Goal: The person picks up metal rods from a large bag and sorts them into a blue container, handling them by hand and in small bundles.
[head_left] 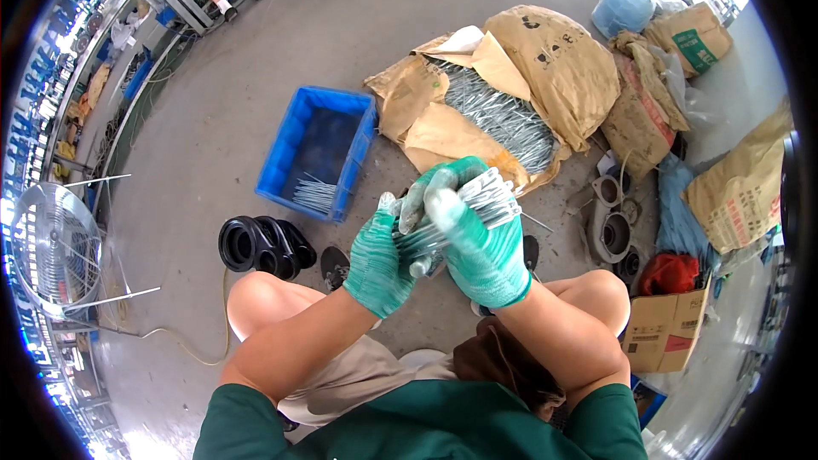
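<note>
Green shirt [426, 426] nearest camera on my feed. My left hand [379, 268] and right hand [486, 255], both in green gloves, closed around bundle of metal rods [492, 198], held up in front of knees. Beyond left hand I see blue bin [281, 149] on floor, small pile of rods [315, 194] lying in near end. Farther right, torn brown paper sack [558, 64] exposes loose rods [503, 115]. Black ring-shaped parts [264, 245] sit left of hands.

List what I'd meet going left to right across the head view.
Round wire-caged fan → blue plastic bin → held bundle of thin metal rods → open cardboard box.
</note>
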Motion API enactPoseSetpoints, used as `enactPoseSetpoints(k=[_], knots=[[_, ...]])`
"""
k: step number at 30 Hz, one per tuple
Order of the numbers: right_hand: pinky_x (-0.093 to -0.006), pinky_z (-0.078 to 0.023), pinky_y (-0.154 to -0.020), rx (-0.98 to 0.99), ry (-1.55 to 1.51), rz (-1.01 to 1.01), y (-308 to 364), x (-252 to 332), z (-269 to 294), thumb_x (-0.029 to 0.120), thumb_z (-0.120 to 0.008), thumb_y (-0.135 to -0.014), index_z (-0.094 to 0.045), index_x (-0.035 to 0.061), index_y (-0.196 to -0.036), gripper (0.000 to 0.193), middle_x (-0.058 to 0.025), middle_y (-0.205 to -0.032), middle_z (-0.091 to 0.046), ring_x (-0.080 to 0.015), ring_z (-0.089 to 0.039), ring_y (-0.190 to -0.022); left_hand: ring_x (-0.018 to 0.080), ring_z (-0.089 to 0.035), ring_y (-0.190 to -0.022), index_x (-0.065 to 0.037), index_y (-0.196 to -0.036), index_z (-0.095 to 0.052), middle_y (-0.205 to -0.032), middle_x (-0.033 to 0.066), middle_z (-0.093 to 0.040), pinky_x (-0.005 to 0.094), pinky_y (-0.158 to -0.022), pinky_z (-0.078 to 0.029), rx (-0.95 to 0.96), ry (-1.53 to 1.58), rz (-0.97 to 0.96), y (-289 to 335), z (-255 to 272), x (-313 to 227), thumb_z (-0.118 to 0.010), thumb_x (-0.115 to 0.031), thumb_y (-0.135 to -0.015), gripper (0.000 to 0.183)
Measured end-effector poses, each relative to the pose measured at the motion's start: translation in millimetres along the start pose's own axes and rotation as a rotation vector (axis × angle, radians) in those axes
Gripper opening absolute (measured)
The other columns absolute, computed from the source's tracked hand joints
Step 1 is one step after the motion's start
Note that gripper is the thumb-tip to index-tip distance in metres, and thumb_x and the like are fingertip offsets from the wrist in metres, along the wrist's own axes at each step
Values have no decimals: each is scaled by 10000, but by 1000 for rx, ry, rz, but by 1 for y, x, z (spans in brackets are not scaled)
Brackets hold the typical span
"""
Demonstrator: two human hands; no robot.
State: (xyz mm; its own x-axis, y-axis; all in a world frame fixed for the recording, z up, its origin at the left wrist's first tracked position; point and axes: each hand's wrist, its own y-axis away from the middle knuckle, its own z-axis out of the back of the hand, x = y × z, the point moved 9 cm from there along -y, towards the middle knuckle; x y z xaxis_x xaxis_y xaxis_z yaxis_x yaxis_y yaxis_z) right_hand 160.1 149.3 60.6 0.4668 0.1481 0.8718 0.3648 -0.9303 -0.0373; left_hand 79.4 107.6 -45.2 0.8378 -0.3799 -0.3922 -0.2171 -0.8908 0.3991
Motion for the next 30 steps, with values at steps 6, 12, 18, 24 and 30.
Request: enactPoseSetpoints(k=[6,12,18,24,30], knots=[[-317,-521,-645,19,-475,31,-17,-2,15,146,-527,-937,-578,-18,-1165,286,-110,-856,-640,-157,-585,-638,185,-676,-643,-5,-1115,-602,-905,150,-691,248,-400,-500,91,-225,95,14,3,-9,-512,-386,-1001,408],[-379,-550,-643,181,-570,-216,-19,-13,-2,172,-505,-968,-585,-16,-1173,289,-75,-770,-635,-174,-572,-532,175,-650,-638,1,-1200,-549,-860,97,-650,302,-555,-538,447,-534,310,37,-39,2,-723,-368,-881,518],[-438,-597,-777,232,-207,-230,-46,-34,-17,396,-633,-942,-454,-62,-1344,635,-97,-822,-680,-284,-709,-803,135,-557,-512,5,-1210,-520,-788,81,-600,274,-416,-440,377,-558,256,46,-42,-30,-696,-226,-910,418],[-432,-556,-835,277,158,-401,-82,-167,52,545,-607,-927,-623,14,-1204,599,-92,-1071,-674,-225,-658,-913,87,-499,-447,-15,-1229,-501,-722,35,-553,233,-383,-412,16,-635,-124,44,-16,-92,-586,-270,-995,356],[-472,-522,-915,679,1680,-691,7,-382,178,260,-692,-862,-610,114,-1219,394,-230,-1260,-578,-419,-611,-1102,85,-470,-387,-22,-1212,-517,-677,24,-546,248,-350,-444,-267,-486,-235,45,4,-128,-536,-290,-1021,330]])
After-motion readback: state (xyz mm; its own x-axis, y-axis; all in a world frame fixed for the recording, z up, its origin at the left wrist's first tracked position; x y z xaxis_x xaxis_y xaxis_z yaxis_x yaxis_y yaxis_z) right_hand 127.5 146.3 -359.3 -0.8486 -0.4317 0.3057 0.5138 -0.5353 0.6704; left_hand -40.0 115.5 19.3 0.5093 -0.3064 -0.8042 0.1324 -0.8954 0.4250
